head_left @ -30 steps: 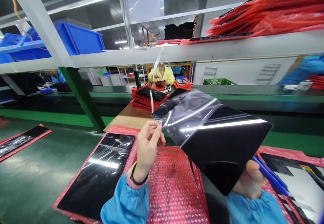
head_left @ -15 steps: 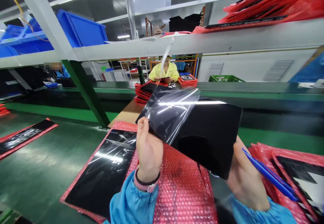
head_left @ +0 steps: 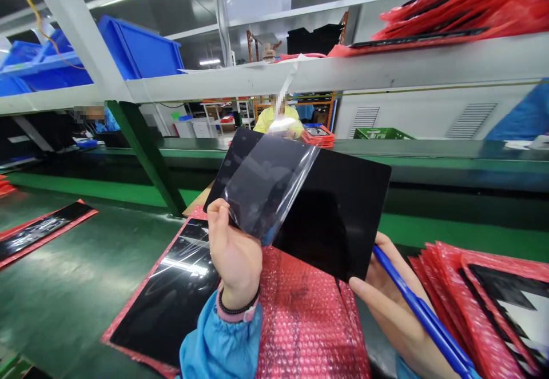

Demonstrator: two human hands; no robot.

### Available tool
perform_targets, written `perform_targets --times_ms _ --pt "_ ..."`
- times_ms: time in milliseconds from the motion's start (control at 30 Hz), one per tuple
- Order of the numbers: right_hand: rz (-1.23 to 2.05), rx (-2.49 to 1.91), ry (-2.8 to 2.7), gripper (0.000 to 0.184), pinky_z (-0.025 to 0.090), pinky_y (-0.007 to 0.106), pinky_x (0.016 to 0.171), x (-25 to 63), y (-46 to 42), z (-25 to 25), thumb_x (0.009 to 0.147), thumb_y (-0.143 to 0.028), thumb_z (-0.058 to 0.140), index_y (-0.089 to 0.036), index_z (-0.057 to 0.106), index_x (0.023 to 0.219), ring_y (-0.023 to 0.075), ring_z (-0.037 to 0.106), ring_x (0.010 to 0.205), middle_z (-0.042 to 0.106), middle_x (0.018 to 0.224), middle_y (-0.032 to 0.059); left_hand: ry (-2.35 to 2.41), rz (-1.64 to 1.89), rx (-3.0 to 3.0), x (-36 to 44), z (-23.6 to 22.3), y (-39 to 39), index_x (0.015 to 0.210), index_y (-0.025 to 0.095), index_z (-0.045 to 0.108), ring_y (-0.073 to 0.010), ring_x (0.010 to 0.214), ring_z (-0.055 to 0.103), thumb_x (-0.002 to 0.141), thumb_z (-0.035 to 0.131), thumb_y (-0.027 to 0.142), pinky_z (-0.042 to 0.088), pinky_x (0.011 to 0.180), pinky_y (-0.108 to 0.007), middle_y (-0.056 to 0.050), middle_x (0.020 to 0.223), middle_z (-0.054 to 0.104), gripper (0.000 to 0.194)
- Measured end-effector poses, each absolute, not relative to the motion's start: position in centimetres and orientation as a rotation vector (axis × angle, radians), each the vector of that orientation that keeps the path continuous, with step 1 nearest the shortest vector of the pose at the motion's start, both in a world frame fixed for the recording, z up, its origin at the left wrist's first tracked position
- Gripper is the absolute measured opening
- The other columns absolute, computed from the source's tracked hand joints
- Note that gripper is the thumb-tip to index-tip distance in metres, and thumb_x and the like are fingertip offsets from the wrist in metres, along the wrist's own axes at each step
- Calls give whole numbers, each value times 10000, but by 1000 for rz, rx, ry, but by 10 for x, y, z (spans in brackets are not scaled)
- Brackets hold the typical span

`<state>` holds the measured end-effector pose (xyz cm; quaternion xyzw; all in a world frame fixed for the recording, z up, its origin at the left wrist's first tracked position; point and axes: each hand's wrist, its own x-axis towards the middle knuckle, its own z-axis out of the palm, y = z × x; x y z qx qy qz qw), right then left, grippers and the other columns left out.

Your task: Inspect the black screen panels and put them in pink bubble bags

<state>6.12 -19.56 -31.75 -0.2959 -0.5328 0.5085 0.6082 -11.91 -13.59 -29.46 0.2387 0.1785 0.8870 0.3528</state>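
A glossy black screen panel (head_left: 338, 213) is held up tilted in front of me. Clear protective film (head_left: 268, 182) is folded back over its left half, with a bright crease running down the middle. My left hand (head_left: 235, 259) is closed, pinching the film's edge between thumb and fingertips at the panel's lower left. At the panel's lower right corner, my right hand (head_left: 394, 299) is closed on its edge. A blue pen (head_left: 418, 310) also lies in the right hand, across the fingers. Beneath the panel lies red bubble wrap (head_left: 309, 322).
Another black panel (head_left: 167, 293) rests on red wrap to the left. Red bubble bags (head_left: 454, 293) are piled at the right. A green post (head_left: 146, 156) and a white shelf beam (head_left: 240, 79) stand ahead. Beyond the bench sits a person in yellow (head_left: 268, 119).
Both hands and the panel have shifted left, and the panel's face has turned more towards me. The folded film lies flatter over the left half. My right thumb now shows at the lower corner.
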Motion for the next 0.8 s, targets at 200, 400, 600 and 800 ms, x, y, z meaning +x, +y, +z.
perform_targets --times_ms 200,400,600,800 --pt "1240 -787 -1249 124 534 278 714 63 -202 -307 789 -258 654 -279 596 897 173 654 763 669 831 1 600 2389 628 -131 -297 -124 781 172 612 -92 815 556 750 612 193 410 808 -198 34 807 584 37" --pt "1047 -910 -1157 244 448 213 537 69 -202 -307 719 -384 721 -218 569 626 113 495 543 521 578 -32 706 2378 660 -141 -302 -112 720 167 584 -118 802 523 692 590 209 393 845 -245 23 776 544 51" --pt "927 -936 -1134 327 392 229 469 77 -212 -302 733 -458 693 -209 571 560 124 459 518 492 539 -18 733 2321 783 -144 -303 -107 652 172 537 -123 741 519 671 557 224 413 783 -252 22 723 511 59" --pt "915 -1065 -1177 350 492 312 562 91 -210 -318 763 -536 616 -220 677 625 213 593 595 633 600 39 683 2318 780 -150 -308 -102 606 161 542 -103 694 492 646 583 203 404 709 -218 24 690 501 71"
